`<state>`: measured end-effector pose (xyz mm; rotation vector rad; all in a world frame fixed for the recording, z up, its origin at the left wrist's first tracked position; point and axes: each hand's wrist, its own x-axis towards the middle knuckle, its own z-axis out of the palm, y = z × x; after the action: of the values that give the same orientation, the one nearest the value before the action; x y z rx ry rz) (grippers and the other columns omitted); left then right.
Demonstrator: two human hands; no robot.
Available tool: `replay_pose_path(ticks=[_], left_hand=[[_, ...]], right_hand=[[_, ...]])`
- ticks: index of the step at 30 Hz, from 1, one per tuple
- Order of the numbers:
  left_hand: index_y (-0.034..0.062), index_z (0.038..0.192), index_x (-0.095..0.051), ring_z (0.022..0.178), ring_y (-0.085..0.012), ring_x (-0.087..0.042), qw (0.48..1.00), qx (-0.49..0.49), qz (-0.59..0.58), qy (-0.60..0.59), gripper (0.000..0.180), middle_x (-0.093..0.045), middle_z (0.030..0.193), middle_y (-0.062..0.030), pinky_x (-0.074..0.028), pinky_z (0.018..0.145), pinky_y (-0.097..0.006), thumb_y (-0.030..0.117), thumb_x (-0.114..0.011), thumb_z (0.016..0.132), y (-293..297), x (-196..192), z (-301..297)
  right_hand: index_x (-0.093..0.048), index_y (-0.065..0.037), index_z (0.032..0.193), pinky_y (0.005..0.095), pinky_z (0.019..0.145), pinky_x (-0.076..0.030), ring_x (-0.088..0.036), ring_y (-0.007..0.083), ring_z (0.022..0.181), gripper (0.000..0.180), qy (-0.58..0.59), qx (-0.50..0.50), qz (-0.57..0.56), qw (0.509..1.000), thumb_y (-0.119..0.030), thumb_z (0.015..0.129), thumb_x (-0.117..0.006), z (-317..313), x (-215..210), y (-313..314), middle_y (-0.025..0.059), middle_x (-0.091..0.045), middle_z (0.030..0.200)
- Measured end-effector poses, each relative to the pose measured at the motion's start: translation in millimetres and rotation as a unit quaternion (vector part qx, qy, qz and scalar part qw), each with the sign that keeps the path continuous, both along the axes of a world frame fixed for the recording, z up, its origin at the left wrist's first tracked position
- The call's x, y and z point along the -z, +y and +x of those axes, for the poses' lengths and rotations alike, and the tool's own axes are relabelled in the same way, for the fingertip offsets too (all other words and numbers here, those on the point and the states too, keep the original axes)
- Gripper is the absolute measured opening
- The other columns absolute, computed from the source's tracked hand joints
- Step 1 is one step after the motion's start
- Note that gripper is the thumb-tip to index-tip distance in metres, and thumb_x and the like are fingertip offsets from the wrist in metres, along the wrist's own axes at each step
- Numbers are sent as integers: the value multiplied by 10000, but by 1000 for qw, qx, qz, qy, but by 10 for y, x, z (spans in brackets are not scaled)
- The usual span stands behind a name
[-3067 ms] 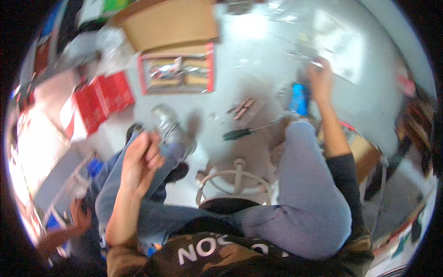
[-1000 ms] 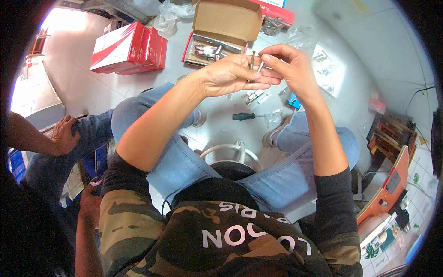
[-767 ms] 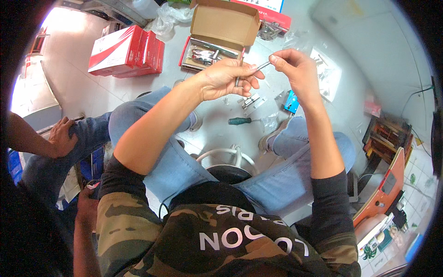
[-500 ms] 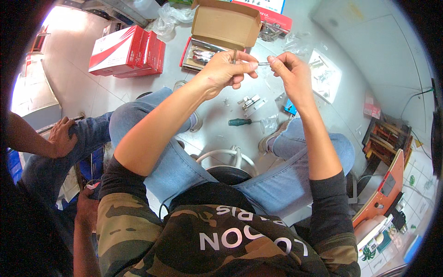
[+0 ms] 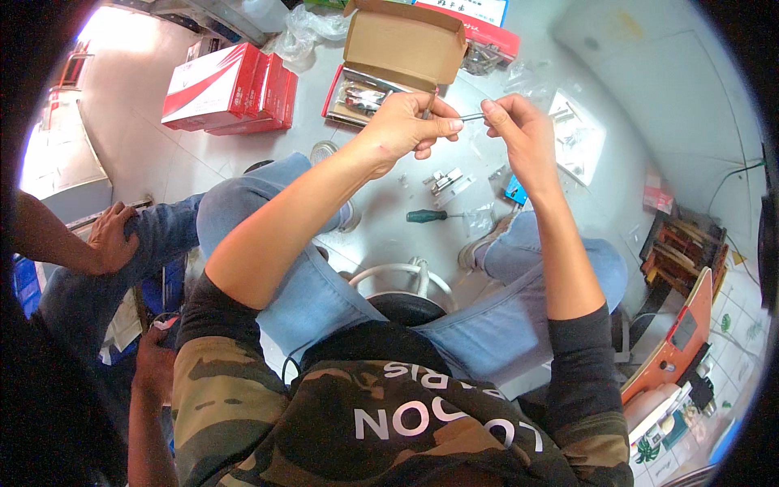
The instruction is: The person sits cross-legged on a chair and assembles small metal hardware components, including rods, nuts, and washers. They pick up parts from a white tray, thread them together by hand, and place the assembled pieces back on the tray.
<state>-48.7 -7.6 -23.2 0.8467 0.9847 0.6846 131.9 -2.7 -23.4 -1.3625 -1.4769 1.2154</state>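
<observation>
Above the floor, my left hand and my right hand face each other, both closed in a pinch. Between their fingertips runs a thin metal rod; its exact kind is too small to tell. A narrow brownish piece shows among my left fingers. Under my hands lie several small silvery metal parts and a screwdriver with a dark green handle. Behind my left hand is an open cardboard box holding metal parts in clear wrapping.
Red and white boxes are stacked at the left. A white sheet with small parts lies right of my right hand, near a small blue box. Another person's hand rests on their knee at the left. A wooden rack stands at the right.
My hands have moved slightly apart, so more of the thin rod shows between them. The whole view has shifted a little; the floor items lie as before.
</observation>
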Motion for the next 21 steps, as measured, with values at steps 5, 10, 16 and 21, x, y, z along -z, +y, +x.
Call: replay_pose_path(ticks=[5, 10, 16, 21], left_hand=[[-1, 873, -507, 430, -15, -305, 985, 46, -123, -108, 169, -537, 729, -36, -268, 377, -165, 148, -566, 820, -7, 65, -26], [-18, 917, -543, 494, -27, -349, 968, 5, -162, -190, 196, -534, 779, -47, -305, 426, -162, 159, -539, 833, -2, 119, -54], [4, 949, -553, 540, -28, -382, 969, 18, -166, -181, 227, -515, 767, -10, -341, 465, -163, 200, -545, 834, -3, 112, -48], [13, 963, -563, 540, -26, -383, 972, 13, -155, -179, 236, -484, 722, 25, -335, 463, -167, 211, -550, 833, -13, 104, -47]], right_hand=[[-588, 5, 917, 238, 663, -422, -512, 104, 683, 330, 139, 17, -84, 987, -305, 855, -493, 62, -105, 39, 49, -582, 781], [-588, -21, 985, 239, 662, -438, -522, 103, 700, 252, 76, -3, -33, 997, -204, 816, -553, 37, -85, 19, 56, -590, 829], [-569, -62, 1051, 224, 606, -446, -521, 101, 678, 349, 17, -46, 53, 997, -151, 723, -651, -37, -20, -13, 43, -591, 867], [-500, -92, 1138, 247, 632, -448, -526, 121, 752, 562, -2, -91, 95, 991, -191, 630, -721, -54, -51, -51, 55, -528, 1020]])
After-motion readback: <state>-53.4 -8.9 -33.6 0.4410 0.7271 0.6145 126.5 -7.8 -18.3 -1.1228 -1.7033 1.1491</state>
